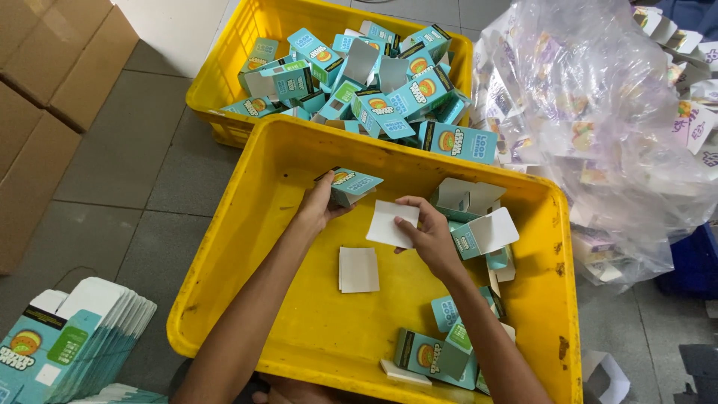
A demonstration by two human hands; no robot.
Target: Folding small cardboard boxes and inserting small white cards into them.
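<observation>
Head view: the left hand (pixel 318 206) is closed around a small teal carton (pixel 351 185), fingers wrapped on its lower end so the box juts up and to the right of the hand, over the near yellow crate (pixel 224 247). The right hand (pixel 428 236) pinches a white card (pixel 390 224) between thumb and fingers; the card sticks out to the left of that hand, just below the carton and not touching it. Below and between both hands a second white card (pixel 358 269) lies flat on the crate floor. Just right of the right hand lie open teal cartons (pixel 479 236) with their white flaps raised, and more lie along the right forearm. Beyond both hands, a far yellow crate (pixel 217 90) is heaped with teal cartons. Well right of the right hand bulges a clear plastic bag (pixel 598 127) of printed cartons. Far below the left hand, a stack of flattened teal cartons (pixel 71 344) rests on the grey floor (pixel 127 150).
</observation>
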